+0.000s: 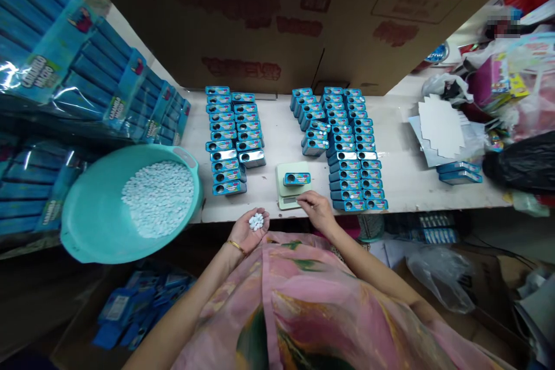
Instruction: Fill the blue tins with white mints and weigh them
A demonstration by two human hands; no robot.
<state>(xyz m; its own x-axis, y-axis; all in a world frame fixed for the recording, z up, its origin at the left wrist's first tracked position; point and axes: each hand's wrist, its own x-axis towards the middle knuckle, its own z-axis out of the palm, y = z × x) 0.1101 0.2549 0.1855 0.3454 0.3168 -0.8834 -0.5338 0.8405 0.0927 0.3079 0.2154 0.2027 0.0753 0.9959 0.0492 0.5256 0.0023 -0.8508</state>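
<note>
My left hand (246, 237) is cupped palm up at the table's front edge and holds a small heap of white candies (256, 221). Beside the front right of a pale green scale (281, 189), my right hand (319, 213) has its thumb and fingertips brought together; whatever they pinch, if anything, is too small to make out. On the scale lies one small blue tin (297, 178) with a dark round opening in its top. To the left, a large turquoise basin (102, 208) contains a pile of the same white candies (158, 199).
Rows of blue tins stand left (228, 188) and right (347, 179) of the scale. A big cardboard box (260, 23) walls off the back. Wrapped blue packs (104, 69) are stacked at the left. White card sheets (442, 127) and plastic bags (537, 98) crowd the right.
</note>
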